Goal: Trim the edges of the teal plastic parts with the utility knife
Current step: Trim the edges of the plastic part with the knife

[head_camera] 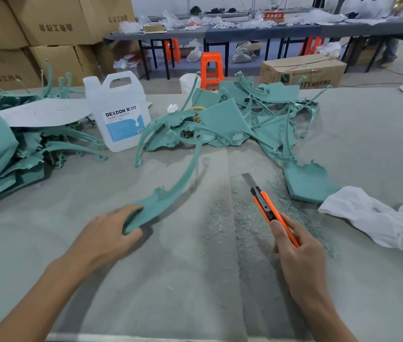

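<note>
A grey worktable (195, 280) fills the foreground. Stacked cardboard boxes (54, 25) with printed characters rise at ten o'clock. From twelve to two o'clock a long, cluttered grey bench (257, 33) on black legs stands before a white wall (161, 6). Orange plastic stools (211, 67) stand near it, and a cardboard carton (304, 70) sits on the grey floor (380, 77) at one.

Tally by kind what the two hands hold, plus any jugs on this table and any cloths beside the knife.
Curved teal plastic part, gripped by the left hand: 1
Orange utility knife, blade out, held by the right hand: 1
White plastic jug: 1
Crumpled white cloth: 1
Total: 4
</note>
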`<state>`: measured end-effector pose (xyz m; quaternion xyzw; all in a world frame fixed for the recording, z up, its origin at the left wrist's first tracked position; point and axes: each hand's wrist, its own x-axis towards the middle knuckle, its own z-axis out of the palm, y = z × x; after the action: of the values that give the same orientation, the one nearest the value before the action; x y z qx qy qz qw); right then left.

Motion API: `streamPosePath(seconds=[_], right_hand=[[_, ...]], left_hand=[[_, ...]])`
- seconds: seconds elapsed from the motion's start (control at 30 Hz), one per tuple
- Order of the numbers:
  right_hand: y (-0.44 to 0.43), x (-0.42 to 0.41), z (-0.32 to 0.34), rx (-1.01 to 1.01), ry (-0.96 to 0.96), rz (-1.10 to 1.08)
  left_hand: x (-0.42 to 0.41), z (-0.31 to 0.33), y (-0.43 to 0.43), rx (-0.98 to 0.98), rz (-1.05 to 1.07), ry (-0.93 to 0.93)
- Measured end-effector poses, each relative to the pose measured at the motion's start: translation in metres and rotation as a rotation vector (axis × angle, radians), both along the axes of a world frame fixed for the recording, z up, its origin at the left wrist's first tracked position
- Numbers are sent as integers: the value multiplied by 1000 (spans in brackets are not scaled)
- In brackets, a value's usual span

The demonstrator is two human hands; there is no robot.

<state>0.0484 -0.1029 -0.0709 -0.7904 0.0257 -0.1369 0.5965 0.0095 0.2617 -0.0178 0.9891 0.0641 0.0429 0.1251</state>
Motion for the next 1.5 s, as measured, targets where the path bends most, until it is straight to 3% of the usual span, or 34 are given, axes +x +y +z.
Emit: streamPosePath(seconds=[0.17,0.27,0.43,0.73,0.97,1.27,1.5], right_hand=[[-1,0,3,-3,31,-40],[0,-2,7,108,29,-37],[2,-13,21,175,95,198],[34,-47,34,61,74,558],[48,-56,37,42,59,604],[24,-15,69,-265,-146,431],[-4,54,79,-312,-151,487]], left_hand=[[-2,3,-12,-245,37,-352],[-5,-2,-43,-446,6,-440],[-13,-38,-85,-727,45,-346],[-10,-57,-77,-610,121,-357],[-12,-52,-76,-663,99,-316],[-44,-1,-88,-733,-24,-281],[-71,41,-75,-1105,-174,-25]])
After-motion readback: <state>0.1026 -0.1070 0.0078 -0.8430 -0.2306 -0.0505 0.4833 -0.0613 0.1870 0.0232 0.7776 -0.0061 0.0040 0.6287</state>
